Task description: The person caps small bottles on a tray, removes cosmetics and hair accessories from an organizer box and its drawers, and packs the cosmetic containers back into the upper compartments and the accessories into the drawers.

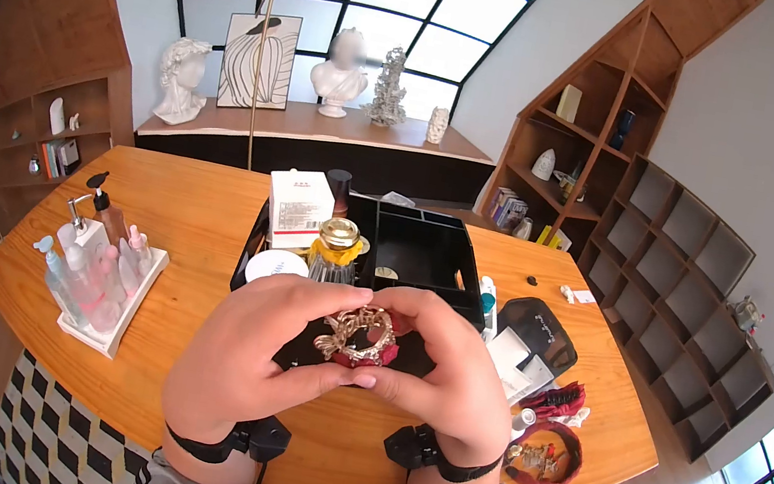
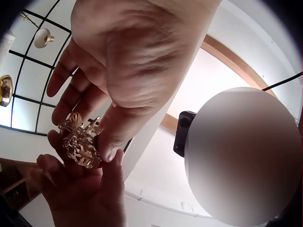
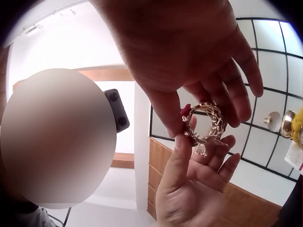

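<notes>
A gold openwork ring-shaped ornament (image 1: 328, 343), decorated with red flowers and a metal butterfly-like piece, is held up between both hands over the near side of the table. My left hand (image 1: 234, 345) pinches it from the left, thumb below and fingers above. From the right, my right hand (image 1: 461, 381) grips it the same way, and the two thumb tips meet at its lower edge. The left wrist view shows the gold lattice (image 2: 84, 147) between thumb and fingers. Seen from the right wrist, the ring (image 3: 218, 122) is round with an open middle, and a red flower (image 3: 186, 109) sits by the thumb.
Behind the hands, a black tray (image 1: 417, 247) carries a white box (image 1: 299, 206) and a gold-lidded jar (image 1: 340, 233). Pump bottles fill a white rack (image 1: 116, 326) at left. At right lie a dark red headband (image 1: 574, 464), a red claw clip (image 1: 556, 401) and a black case (image 1: 540, 332).
</notes>
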A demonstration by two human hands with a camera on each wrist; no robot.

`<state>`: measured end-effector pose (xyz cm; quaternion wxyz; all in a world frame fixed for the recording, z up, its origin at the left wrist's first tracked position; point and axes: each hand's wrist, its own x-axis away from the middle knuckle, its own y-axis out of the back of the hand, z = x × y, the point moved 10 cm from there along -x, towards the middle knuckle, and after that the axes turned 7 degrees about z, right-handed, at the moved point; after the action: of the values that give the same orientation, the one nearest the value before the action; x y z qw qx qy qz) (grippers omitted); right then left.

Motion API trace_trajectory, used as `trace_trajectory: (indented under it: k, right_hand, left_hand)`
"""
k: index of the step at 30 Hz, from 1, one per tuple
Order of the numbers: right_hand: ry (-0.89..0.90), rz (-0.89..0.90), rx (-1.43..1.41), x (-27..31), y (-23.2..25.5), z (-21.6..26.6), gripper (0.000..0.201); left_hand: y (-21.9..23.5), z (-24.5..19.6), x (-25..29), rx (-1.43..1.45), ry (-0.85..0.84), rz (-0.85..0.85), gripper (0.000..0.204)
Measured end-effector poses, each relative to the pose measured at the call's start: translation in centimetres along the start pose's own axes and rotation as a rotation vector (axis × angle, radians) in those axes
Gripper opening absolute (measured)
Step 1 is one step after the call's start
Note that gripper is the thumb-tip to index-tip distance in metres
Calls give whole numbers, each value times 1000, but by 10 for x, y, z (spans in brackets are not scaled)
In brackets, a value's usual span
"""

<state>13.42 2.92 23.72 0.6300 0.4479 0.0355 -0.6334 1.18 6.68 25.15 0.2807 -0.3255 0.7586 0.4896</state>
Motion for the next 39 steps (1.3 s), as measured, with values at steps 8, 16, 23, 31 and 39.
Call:
trace_trajectory:
  k: [8, 16, 23, 31, 39]
  right_hand:
    - [-116, -497, 40, 28, 61, -25, 41]
    - [-130, -608, 119, 28, 79, -34, 41]
    - [-118, -594, 167, 26, 79, -35, 43]
    - [-145, -617, 213, 29, 83, -38, 46]
    - [-141, -621, 205, 30, 84, -38, 47]
  left_hand:
    - [53, 2, 39, 172, -89, -372, 48]
    - [82, 4, 61, 229, -154, -603, 35]
    - [81, 4, 58, 183, -131, -585, 28]
    - [77, 2, 53, 149, -113, -567, 23]
    - [75, 3, 52, 132, -107, -540, 21]
